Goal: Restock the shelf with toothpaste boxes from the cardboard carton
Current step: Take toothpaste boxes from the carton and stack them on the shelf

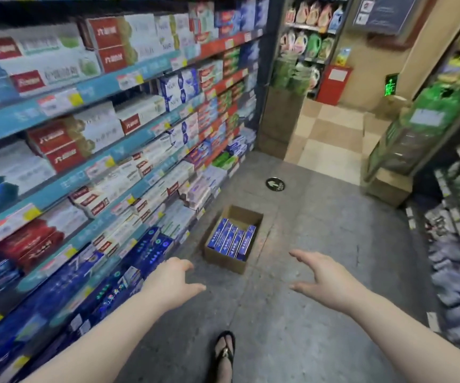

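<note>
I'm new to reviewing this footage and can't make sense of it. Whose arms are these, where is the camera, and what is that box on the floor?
There is no machine here. A person wears one camera on the head, looking forward and down, so you see their own arms. The left hand and right hand are both open and empty, reaching toward a cardboard carton on the aisle floor. It holds blue toothpaste boxes standing in a row. The stocked shelf runs along the left. One sandalled foot shows below.
</note>
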`<state>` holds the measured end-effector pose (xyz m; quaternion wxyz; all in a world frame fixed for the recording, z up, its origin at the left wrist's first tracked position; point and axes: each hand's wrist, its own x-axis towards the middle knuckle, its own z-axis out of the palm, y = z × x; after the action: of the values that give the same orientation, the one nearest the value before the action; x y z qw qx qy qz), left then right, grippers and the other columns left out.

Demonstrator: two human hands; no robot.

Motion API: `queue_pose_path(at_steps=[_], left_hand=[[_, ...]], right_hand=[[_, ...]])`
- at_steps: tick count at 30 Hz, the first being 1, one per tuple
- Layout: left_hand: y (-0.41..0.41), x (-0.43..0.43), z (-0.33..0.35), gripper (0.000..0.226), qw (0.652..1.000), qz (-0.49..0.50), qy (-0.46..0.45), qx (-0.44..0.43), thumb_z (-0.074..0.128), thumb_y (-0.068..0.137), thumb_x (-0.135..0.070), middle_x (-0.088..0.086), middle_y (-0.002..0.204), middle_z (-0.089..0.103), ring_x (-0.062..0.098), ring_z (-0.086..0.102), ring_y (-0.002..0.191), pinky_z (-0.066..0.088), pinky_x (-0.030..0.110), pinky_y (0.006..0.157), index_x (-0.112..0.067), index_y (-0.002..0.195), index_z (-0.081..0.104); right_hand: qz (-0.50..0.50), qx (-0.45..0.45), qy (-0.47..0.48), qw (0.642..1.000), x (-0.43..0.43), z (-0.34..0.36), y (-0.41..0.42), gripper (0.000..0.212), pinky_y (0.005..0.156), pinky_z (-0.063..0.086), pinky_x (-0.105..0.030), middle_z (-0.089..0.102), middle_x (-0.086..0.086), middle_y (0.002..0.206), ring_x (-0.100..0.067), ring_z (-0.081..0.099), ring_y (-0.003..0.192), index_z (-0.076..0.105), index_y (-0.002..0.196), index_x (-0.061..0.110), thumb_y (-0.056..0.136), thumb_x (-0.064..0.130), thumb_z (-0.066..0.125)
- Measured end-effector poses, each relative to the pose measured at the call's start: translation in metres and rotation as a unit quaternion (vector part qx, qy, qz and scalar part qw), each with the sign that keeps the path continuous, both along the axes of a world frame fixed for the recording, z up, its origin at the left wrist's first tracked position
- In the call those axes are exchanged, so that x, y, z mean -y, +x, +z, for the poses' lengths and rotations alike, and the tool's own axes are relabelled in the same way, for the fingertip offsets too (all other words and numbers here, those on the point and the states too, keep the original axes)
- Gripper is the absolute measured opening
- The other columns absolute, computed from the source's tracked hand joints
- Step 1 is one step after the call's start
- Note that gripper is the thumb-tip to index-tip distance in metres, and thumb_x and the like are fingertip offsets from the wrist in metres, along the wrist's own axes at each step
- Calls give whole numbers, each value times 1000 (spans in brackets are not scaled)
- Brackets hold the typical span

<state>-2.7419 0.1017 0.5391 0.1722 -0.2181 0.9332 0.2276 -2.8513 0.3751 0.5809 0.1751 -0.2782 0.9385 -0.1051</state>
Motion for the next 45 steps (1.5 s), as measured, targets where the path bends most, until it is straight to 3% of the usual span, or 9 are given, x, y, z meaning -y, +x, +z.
queue_pose_path(at_steps=[6,12,17,27,32,34,38,45], left_hand=[[-128,-6,-24,65,1000,-7,26,2,61,74,-57,1,133,50,20,49,123,43,35,101,-25,129,49],[-242,-12,-30,55,998,-44,29,17,61,72,-56,1,118,53,20,55,109,47,35,94,-27,118,56],[-318,-26,-43,66,998,-17,47,33,61,74,-56,0,129,48,20,52,116,46,34,97,-24,130,48],[-424,-52,-81,71,973,193,71,110,57,76,-59,5,136,47,22,50,122,44,31,99,-24,136,40],[-474,-84,-95,67,950,277,102,101,58,79,-55,5,138,45,20,48,124,42,30,101,-22,135,42],[-487,-90,-100,65,941,306,109,96,58,79,-53,3,138,45,20,47,125,41,30,102,-23,134,43],[-496,-77,-115,63,919,365,119,93,59,80,-52,2,136,46,19,48,124,41,30,101,-25,134,43],[-506,-38,-158,69,876,438,145,142,59,81,-51,11,137,48,25,48,125,40,31,102,-20,139,38]], right_hand=[[-26,23,24,999,-6,-10,-112,71,107,32,-30,40,4,145,-16,38,132,30,141,31,80,51,59],[-76,78,-13,994,-10,-16,-212,68,105,31,-24,46,1,140,-12,41,130,33,139,28,80,42,64],[-39,101,23,994,-15,-28,-299,70,107,32,-28,43,0,143,-15,40,131,31,141,27,81,45,63],[103,148,91,979,-37,-53,-521,69,107,29,-25,41,1,143,-14,37,132,29,141,27,83,46,59],[172,173,143,959,-16,-64,-614,72,102,29,-21,41,0,144,-13,39,131,29,142,24,82,50,58],[206,175,157,950,7,-73,-636,81,101,31,-20,44,-2,141,-13,42,129,31,141,24,74,61,56],[281,176,173,928,66,-102,-664,70,102,30,-21,44,-1,142,-13,42,129,32,141,25,81,42,63],[346,206,194,895,154,-161,-694,68,103,31,-22,42,2,144,-13,40,130,33,141,27,81,38,64]])
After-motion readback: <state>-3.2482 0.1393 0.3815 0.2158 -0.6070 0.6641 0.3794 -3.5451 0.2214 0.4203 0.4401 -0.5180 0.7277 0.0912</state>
